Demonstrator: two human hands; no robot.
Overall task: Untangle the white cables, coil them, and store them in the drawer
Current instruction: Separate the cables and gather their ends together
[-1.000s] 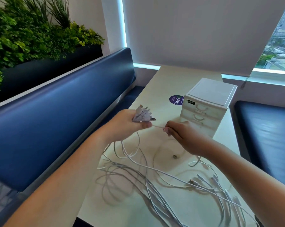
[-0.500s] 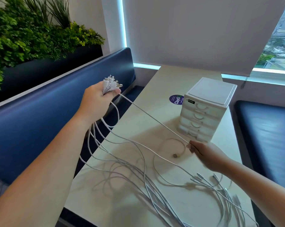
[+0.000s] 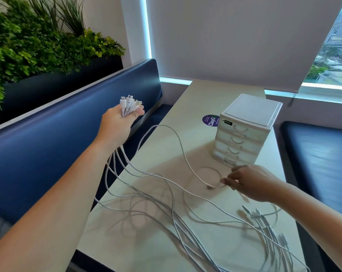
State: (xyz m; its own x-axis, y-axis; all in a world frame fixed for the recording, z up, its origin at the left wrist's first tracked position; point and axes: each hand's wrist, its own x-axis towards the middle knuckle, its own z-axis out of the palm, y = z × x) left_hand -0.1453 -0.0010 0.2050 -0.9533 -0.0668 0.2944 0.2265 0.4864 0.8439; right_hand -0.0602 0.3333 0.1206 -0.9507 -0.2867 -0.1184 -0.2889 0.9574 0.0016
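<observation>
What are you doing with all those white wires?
A person is sorting out a tangle of white cables spread over the table. The left hand holds a bunch of plug ends up in the air, beside the table. The right hand pinches a single cable low by the small drawer unit. Nothing is coiled yet, and all the drawers look closed.

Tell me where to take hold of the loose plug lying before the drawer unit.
Pinch the loose plug by its stiff body, from above and from the right. It lies flat on the table, and its cord loops toward the right hand beside it.
</observation>
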